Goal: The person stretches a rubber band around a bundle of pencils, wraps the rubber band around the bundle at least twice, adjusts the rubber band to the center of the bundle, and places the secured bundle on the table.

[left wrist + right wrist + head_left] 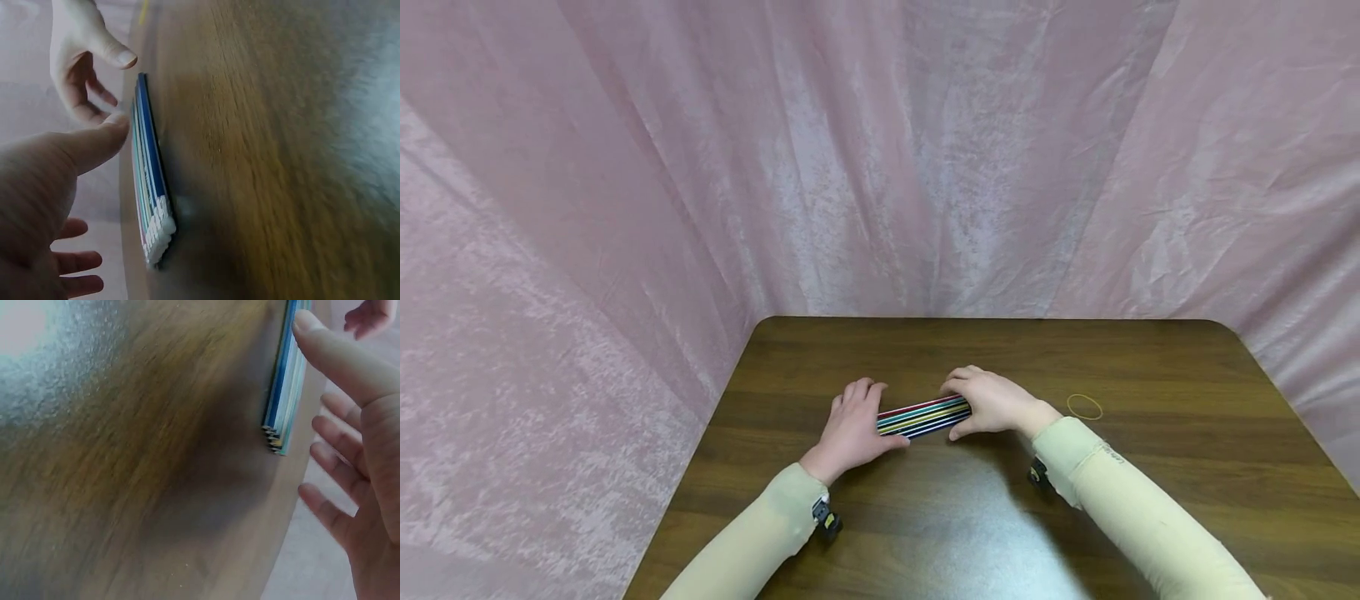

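Note:
Several long striped pencils point(925, 417) lie side by side on the table in a flat row, with red, teal, yellow and dark blue among their colours. Round their left end my left hand point(853, 423) is spread, thumb in front and fingers behind. White eraser-like tips point(159, 231) show at that end in the left wrist view. My right hand point(996, 404) arches over the other end, thumb in front, fingers loosely bent at the back. Dark, blunt ends point(275, 442) show there in the right wrist view. Whether either hand touches the pencils is hard to tell.
A thin yellow rubber band point(1085, 407) lies on the brown wooden table point(1195, 467), to the right of my right hand. Pink curtains point(880, 167) hang behind the table's far edge and down its left side.

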Demonstrator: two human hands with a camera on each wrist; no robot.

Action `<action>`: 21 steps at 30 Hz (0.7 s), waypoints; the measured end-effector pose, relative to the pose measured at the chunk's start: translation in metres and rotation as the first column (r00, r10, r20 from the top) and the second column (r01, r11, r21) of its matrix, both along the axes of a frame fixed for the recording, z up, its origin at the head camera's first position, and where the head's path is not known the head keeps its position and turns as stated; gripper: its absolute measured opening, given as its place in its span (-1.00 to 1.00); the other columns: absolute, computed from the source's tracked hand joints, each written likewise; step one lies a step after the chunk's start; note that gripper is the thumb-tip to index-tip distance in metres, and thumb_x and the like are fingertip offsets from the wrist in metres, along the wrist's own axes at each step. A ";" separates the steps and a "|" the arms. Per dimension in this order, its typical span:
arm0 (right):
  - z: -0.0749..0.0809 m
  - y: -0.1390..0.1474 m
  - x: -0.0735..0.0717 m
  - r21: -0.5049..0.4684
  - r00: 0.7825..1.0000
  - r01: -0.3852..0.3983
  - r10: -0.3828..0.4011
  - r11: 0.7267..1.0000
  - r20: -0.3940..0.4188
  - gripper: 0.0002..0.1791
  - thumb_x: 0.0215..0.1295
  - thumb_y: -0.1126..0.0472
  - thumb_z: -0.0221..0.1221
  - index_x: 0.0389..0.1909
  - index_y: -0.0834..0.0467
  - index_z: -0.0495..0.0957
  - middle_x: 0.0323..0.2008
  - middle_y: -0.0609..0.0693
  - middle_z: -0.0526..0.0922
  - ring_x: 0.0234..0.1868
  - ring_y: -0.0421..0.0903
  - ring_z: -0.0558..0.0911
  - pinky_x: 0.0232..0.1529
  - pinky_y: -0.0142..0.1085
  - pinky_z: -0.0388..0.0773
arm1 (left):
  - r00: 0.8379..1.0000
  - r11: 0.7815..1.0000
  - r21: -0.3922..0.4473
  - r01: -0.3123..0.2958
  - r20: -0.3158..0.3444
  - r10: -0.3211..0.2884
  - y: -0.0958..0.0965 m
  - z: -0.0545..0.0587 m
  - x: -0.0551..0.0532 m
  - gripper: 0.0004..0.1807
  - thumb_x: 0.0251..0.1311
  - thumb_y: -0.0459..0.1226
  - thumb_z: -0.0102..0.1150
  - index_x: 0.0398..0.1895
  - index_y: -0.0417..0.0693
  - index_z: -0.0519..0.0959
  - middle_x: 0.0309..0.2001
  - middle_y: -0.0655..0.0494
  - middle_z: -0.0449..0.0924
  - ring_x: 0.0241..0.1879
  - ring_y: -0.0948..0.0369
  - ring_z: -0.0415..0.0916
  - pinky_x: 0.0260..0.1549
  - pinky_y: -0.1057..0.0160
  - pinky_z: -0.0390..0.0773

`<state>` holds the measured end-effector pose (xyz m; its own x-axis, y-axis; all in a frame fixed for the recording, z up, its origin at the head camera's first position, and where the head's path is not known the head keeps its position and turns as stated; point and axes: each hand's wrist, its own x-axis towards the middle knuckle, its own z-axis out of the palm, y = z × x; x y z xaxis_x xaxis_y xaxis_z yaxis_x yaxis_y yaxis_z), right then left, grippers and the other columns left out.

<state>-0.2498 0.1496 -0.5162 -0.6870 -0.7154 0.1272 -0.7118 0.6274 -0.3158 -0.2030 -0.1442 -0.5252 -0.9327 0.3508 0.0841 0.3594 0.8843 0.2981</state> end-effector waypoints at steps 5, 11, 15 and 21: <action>-0.001 -0.007 -0.007 0.015 0.999 -0.027 0.027 1.000 0.039 -0.24 -0.03 -0.14 0.67 0.15 0.14 0.68 0.07 0.01 0.67 0.11 0.01 0.60 0.15 -0.02 0.57 | 0.999 1.000 -0.028 0.009 0.035 -0.008 0.010 -0.002 -0.007 0.21 -0.07 0.35 0.60 0.48 -0.21 0.35 0.35 -0.15 0.38 0.37 -0.13 0.27 0.27 -0.21 0.31; 0.000 -0.012 -0.010 0.029 0.997 -0.009 0.007 1.000 0.082 -0.22 -0.04 -0.09 0.69 0.17 0.17 0.66 0.09 0.07 0.66 0.12 0.06 0.60 0.16 0.00 0.57 | 0.996 0.996 -0.084 0.024 0.084 -0.016 0.016 -0.004 -0.015 0.07 -0.10 0.35 0.62 0.31 -0.16 0.48 0.16 -0.03 0.46 0.12 -0.01 0.35 0.05 -0.02 0.39; -0.001 -0.015 -0.011 0.047 0.995 0.000 -0.005 0.999 0.097 -0.23 -0.04 -0.12 0.69 0.14 0.18 0.68 0.06 0.07 0.67 0.10 0.06 0.60 0.15 -0.01 0.57 | 0.993 0.995 -0.093 0.026 0.118 -0.015 0.017 -0.005 -0.018 -0.03 -0.10 0.33 0.63 0.21 -0.12 0.55 0.06 0.02 0.49 0.04 0.03 0.37 0.01 0.01 0.40; -0.005 -0.015 -0.012 0.056 0.997 0.007 -0.011 0.998 0.081 -0.26 -0.04 -0.17 0.67 0.09 0.15 0.70 0.02 0.04 0.67 0.07 0.04 0.60 0.12 -0.03 0.58 | 0.987 0.998 -0.065 0.022 0.158 -0.011 0.017 -0.003 -0.021 -0.14 -0.10 0.27 0.67 0.11 -0.11 0.62 -0.02 0.05 0.49 0.00 0.04 0.37 0.01 -0.01 0.42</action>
